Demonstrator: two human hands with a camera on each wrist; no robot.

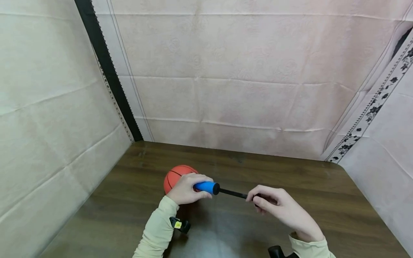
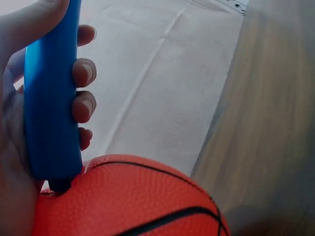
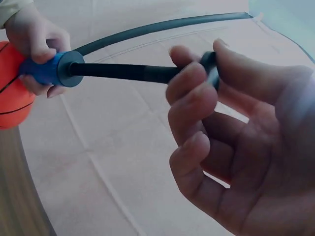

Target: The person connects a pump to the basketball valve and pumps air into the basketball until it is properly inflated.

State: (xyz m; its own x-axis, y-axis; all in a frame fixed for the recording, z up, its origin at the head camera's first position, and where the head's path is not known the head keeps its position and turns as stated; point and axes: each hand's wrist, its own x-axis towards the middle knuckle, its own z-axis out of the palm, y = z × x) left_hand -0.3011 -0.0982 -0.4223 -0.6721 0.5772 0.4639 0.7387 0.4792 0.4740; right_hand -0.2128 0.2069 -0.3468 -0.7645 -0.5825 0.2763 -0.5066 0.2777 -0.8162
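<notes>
My left hand (image 1: 189, 189) grips the blue barrel of a hand pump (image 2: 53, 103), fingers wrapped round it. The barrel's black tip meets the surface of a small orange-red basketball (image 2: 142, 196), seen in the left wrist view; whether a needle sits inside the ball is hidden. From the barrel's other end a black rod (image 3: 115, 72) sticks far out. My right hand (image 1: 277, 208) pinches the black handle (image 3: 210, 69) at the rod's end between thumb and fingers. In the head view the ball lies behind and left of my left hand.
A brown wood-grain table (image 1: 145, 218) lies under both hands. Pale cloth walls (image 1: 245, 82) enclose it at the back and both sides. A black strip (image 1: 109, 71) runs down the back left corner. A black wrist device (image 1: 180, 225) sits on the left sleeve.
</notes>
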